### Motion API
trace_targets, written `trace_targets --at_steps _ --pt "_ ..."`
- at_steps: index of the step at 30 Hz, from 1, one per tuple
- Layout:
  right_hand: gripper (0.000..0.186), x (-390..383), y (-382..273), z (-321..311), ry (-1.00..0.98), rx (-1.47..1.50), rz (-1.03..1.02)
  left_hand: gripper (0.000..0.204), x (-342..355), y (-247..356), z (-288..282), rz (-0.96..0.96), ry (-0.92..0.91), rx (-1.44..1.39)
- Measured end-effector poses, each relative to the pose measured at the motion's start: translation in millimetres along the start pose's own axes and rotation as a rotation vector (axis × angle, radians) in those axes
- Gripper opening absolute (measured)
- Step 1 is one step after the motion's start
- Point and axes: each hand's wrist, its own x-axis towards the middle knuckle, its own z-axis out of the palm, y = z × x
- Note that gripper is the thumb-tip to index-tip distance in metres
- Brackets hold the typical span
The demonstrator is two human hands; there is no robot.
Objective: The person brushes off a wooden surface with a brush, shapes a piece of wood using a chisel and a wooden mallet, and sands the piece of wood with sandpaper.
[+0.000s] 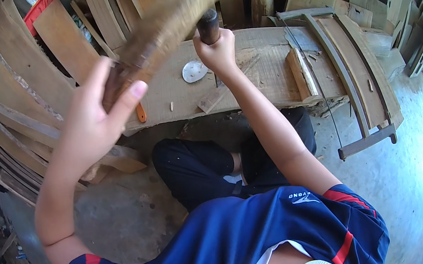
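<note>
Raised on the left, my left hand (87,114) is closed around one end of a thick, curved wooden club (174,14), which is smeared by motion and slants up to the right across the top of the view. My right hand (217,52) is wrapped around the dark round handle of an upright chisel (209,22). Below that fist a thin dark shaft shows, close to the wooden plank (265,85) on the bench; its tip is hard to make out. The club passes just above and left of the chisel's handle top, apparently apart from it.
A white round disc (194,71), a small orange handle (141,113) and a wood block (301,76) lie on the plank. A frame saw (366,142) rests at its right end. Boards (65,39) lean behind and left. My crossed legs (191,164) are in front.
</note>
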Motion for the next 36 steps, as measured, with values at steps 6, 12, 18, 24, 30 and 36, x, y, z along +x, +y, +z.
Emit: trace_targets --at_steps 6,12,18,24,30,36 --pt "0.022 2.8 -2.6 -4.5 -0.011 -0.005 -0.004 0.021 9.0 -6.9 -2.7 0.450 0.412 -0.257" --pt "0.021 1.7 8.7 -0.2 -0.006 0.026 -0.005 0.041 6.7 -23.5 20.2 0.053 -0.017 0.112" --pt "0.022 4.5 4.1 -4.2 -0.012 -0.005 0.012 0.039 2.2 6.9 -9.8 0.189 0.316 -0.229" --pt "0.022 12.7 8.9 7.8 -0.009 0.031 0.004 0.043 21.8 -35.4 22.1 0.186 0.047 0.270" --pt "0.024 6.4 7.9 2.4 -0.030 0.003 0.050 0.048 21.4 -4.5 -15.2 0.425 0.291 0.129" --pt "0.025 6.2 7.0 4.5 -0.006 -0.006 0.014 0.050 24.5 -36.7 16.8 0.119 0.027 0.320"
